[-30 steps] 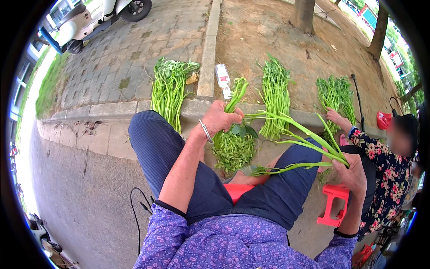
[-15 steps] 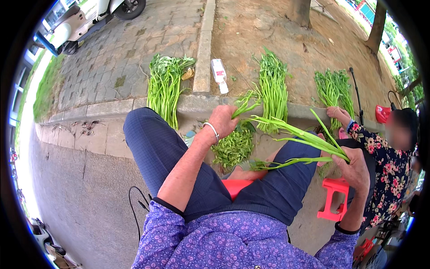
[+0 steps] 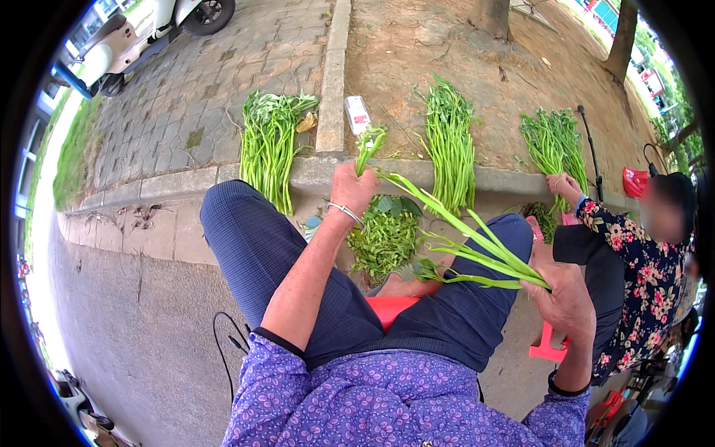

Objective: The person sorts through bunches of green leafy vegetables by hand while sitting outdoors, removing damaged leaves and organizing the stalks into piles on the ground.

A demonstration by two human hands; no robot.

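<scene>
My left hand (image 3: 353, 186), with a bracelet on the wrist, is closed on the leafy top of a green stalk (image 3: 368, 144) held up over the kerb. My right hand (image 3: 570, 298) grips the cut ends of a bunch of long green stems (image 3: 469, 242) that fan out to the left across my knees. Below and between my legs lies a heap of picked green leaves (image 3: 383, 238) on the ground.
Three bundles of greens lie along the kerb: left (image 3: 269, 145), middle (image 3: 450, 141), right (image 3: 555, 145). A small white packet (image 3: 358, 114) lies on the dirt. Another person in a floral top (image 3: 640, 261) sits at right on a red stool (image 3: 547, 346). A scooter (image 3: 149, 33) is parked far left.
My left hand has lifted away from the leaf heap toward the kerb, pulling a stalk top with it. The bunch in my right hand stays over my knees.
</scene>
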